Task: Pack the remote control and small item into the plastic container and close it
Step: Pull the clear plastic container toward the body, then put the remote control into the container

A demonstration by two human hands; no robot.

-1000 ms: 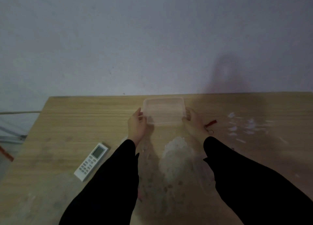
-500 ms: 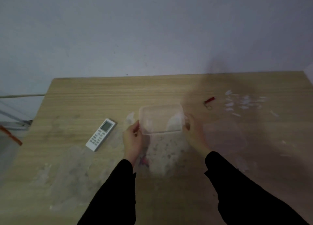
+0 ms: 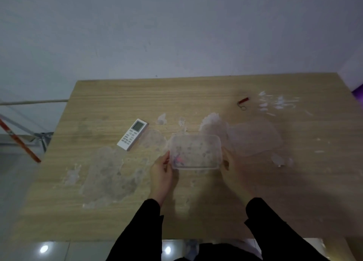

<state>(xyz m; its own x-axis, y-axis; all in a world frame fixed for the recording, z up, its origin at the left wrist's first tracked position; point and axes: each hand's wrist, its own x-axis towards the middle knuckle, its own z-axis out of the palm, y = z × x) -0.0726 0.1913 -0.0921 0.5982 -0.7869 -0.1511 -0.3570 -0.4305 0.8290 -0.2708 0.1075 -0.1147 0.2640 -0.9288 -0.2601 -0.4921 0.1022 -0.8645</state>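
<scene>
Both my hands pinch the plastic container (image 3: pixel 195 151) by its short ends, left hand (image 3: pixel 161 174) and right hand (image 3: pixel 233 172); remote control (image 3: pixel 132 134) lies up-left of the container, long axis diagonal, nearer my left; small red item (image 3: pixel 243 101) sits far up-right.

Your left hand (image 3: pixel 160 175) and right hand (image 3: pixel 234 174) are both bare, with no gloves, rings or watch showing. Each arm wears a long black sleeve: your left sleeve (image 3: pixel 137 233) ends in a snug cuff right at the wrist, and your right sleeve (image 3: pixel 279 231) does the same (it looks fuller and looser). The cloth is plain, dark and unmarked. Both sleeves reach back past the table's (image 3: pixel 98 211) near edge.
</scene>
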